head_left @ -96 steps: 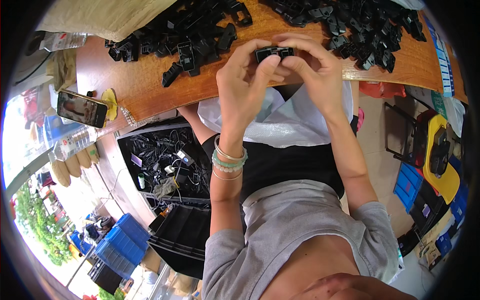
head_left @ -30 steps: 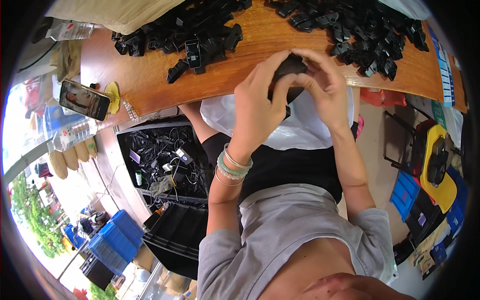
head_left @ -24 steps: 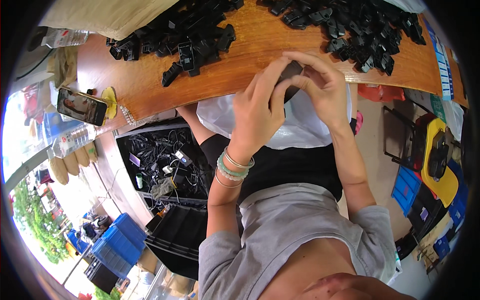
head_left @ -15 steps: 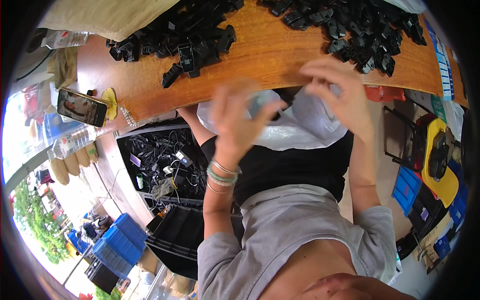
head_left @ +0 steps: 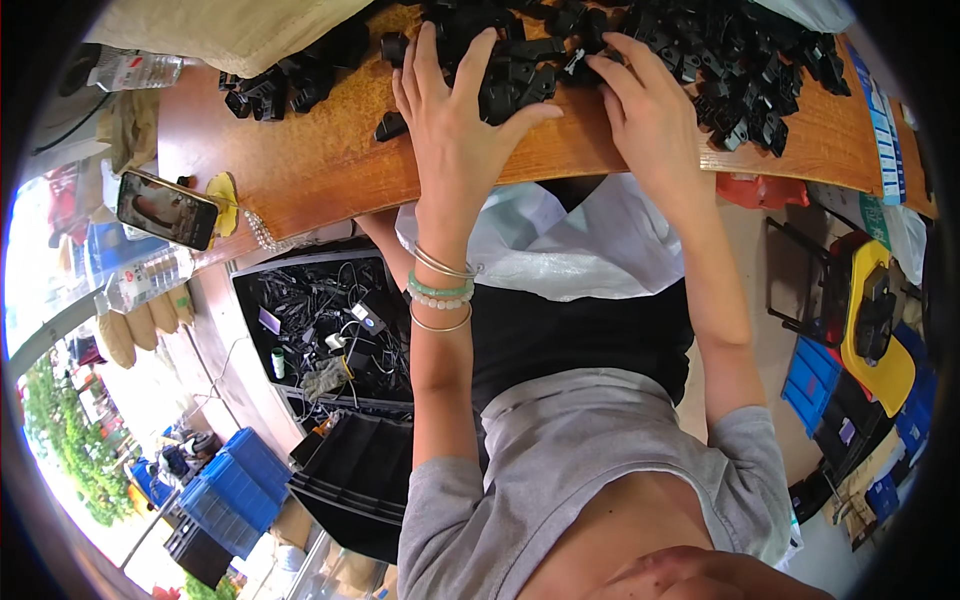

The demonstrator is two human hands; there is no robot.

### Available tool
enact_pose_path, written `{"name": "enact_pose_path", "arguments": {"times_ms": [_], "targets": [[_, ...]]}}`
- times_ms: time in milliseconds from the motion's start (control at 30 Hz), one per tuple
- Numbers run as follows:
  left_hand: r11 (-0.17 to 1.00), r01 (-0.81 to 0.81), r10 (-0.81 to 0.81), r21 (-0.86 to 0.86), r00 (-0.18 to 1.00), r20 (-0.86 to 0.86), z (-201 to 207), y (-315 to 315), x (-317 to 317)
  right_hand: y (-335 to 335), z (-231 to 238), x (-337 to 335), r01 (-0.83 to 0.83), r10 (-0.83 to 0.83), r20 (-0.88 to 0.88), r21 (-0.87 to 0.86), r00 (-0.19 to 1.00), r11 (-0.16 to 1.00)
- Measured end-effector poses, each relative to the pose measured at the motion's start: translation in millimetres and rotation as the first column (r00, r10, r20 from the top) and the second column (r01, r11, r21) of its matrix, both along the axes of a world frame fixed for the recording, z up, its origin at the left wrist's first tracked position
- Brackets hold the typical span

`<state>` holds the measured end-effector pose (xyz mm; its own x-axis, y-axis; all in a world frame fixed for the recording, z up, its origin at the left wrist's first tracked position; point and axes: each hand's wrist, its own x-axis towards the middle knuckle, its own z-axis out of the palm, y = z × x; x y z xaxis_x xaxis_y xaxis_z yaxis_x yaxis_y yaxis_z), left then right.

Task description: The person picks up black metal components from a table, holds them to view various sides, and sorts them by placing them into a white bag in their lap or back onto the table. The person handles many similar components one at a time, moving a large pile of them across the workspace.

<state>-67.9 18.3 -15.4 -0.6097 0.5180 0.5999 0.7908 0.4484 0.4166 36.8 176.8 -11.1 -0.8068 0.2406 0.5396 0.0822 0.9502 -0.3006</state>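
My left hand [head_left: 455, 130] spreads its fingers over a heap of small black plastic parts [head_left: 515, 88] on the wooden table. Its fingertips reach in among the pieces, and no part is gripped that I can see. My right hand [head_left: 655, 125] is at the right side of the same heap, fingers bent and apart, their tips next to the black pieces. A larger pile of similar black parts [head_left: 760, 85] lies to its right. Below the table edge, a white plastic sack [head_left: 590, 265] rests open across my lap.
A phone [head_left: 167, 210] leans on a yellow stand at the table's left. Below it sits a black crate [head_left: 310, 262] of cables and adapters. Blue crates [head_left: 235, 495] stand at lower left. To the right is a yellow stool [head_left: 885, 380] holding a black object.
Both hands have moved forward from above the sack to the black parts. The parts now lie closer together between my hands, shifted toward the table's middle.
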Motion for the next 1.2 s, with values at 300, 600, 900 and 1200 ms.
{"name": "enact_pose_path", "arguments": {"times_ms": [300, 600, 900, 1200], "targets": [[0.979, -0.159, 0.145, -0.129, 0.983, -0.111, 10, -16, 33, -8, 11, 8, -0.025, 0.025, 0.004, 0.014, 1.0, 1.0], [0.987, -0.019, -0.006, -0.161, 0.988, -0.152, 15, 14, 14, -3, 10, 16, 0.061, -0.082, 0.097, 0.2, 0.992, 0.978], [0.874, -0.048, -0.355, 0.484, 0.617, 0.703, 33, -3, 44, -4, 1, 21, -0.035, 0.038, 0.043, -0.054, 0.998, 0.998], [0.894, -0.081, -0.368, 0.44, 0.427, 0.826, 24, -14, 65, -7, -1, 25, -0.065, 0.051, -0.127, -0.113, 0.991, 0.991]]}}
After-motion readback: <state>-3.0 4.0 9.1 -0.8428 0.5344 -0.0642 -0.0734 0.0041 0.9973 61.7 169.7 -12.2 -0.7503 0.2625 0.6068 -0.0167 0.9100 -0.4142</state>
